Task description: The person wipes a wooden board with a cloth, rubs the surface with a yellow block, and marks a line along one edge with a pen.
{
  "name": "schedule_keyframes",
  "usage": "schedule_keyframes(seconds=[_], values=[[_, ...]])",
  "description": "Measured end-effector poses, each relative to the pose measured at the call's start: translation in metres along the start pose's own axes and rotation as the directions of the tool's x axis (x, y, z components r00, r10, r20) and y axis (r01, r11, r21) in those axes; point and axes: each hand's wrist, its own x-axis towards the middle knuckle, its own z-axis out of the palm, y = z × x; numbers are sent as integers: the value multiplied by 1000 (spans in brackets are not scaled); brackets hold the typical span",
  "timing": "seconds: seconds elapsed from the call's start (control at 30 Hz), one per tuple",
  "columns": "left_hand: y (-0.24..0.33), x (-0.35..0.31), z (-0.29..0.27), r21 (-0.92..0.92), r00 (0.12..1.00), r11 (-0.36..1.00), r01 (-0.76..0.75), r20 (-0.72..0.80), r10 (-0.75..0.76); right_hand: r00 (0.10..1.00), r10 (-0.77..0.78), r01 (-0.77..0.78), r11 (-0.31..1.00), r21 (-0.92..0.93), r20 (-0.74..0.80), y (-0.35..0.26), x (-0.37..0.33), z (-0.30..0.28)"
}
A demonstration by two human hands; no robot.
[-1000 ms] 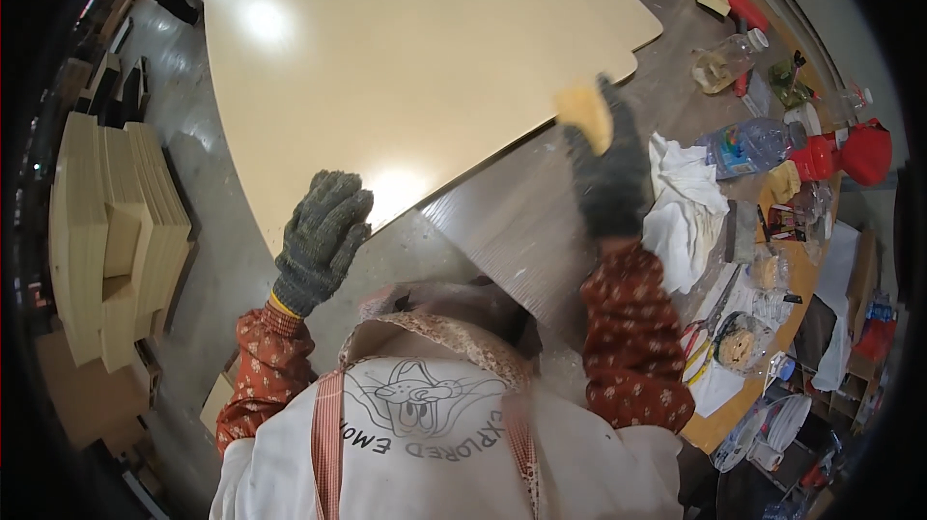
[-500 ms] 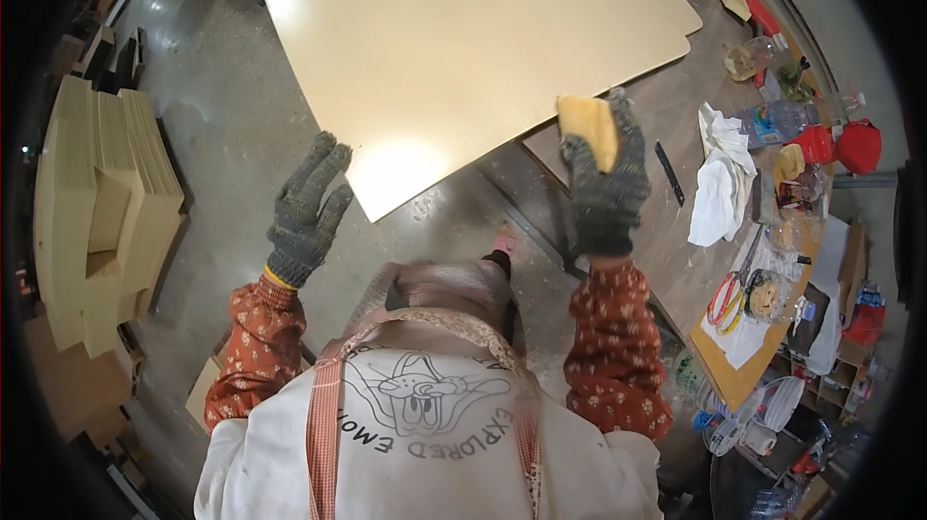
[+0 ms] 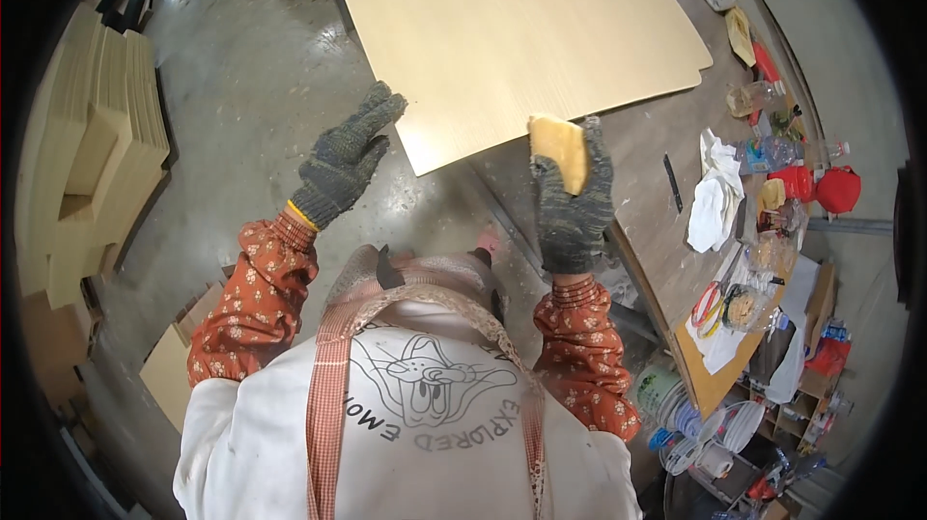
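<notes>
A large pale wood-grain board [image 3: 521, 37] lies on the brown worktable, its near left corner jutting over the floor. My left hand [image 3: 350, 155], in a dark grey knit glove, is beside that corner, fingers stretched out and holding nothing. It looks close to the board's left edge; whether the fingertips touch it I cannot tell. My right hand [image 3: 574, 216], gloved alike, grips a yellow sponge-like pad [image 3: 560, 145] between thumb and fingers. The pad is at the board's near edge and its top overlaps the board in view.
On the worktable [image 3: 647, 192] to the right lie a black strip [image 3: 672, 182], a crumpled white cloth [image 3: 716, 194], scissors [image 3: 709, 303] and several plastic bottles. A red bundle [image 3: 837, 190] sits at the far right. Stacked panels [image 3: 106, 134] stand on the floor at left.
My left hand has moved up and right, toward the board's corner. The right hand, pad still in it, has shifted left along the near edge. The whole view has also swung somewhat.
</notes>
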Motion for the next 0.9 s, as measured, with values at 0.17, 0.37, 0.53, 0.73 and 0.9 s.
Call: schedule_keyframes(seconds=[0.17,0.37,0.53,0.73,0.9], values=[[0,3,8,-81,1000,997,9,-16,-11,819,-348,437,893,-104,456,3,-57,53],[-1,0,2,-70,998,998,-5,54,9,755,-206,356,926,-126,622,1,-46,24],[-5,2,11,-27,999,999,-17,-32,16,668,-449,556,831,2,593,-8,-47,43],[-1,7,6,-40,1000,999,23,11,-23,758,-336,537,807,-243,559,11,-31,-2],[-7,10,4,-398,917,852,339,-62,-394,965,-263,143,550,-823,-8,31,-5,-141]])
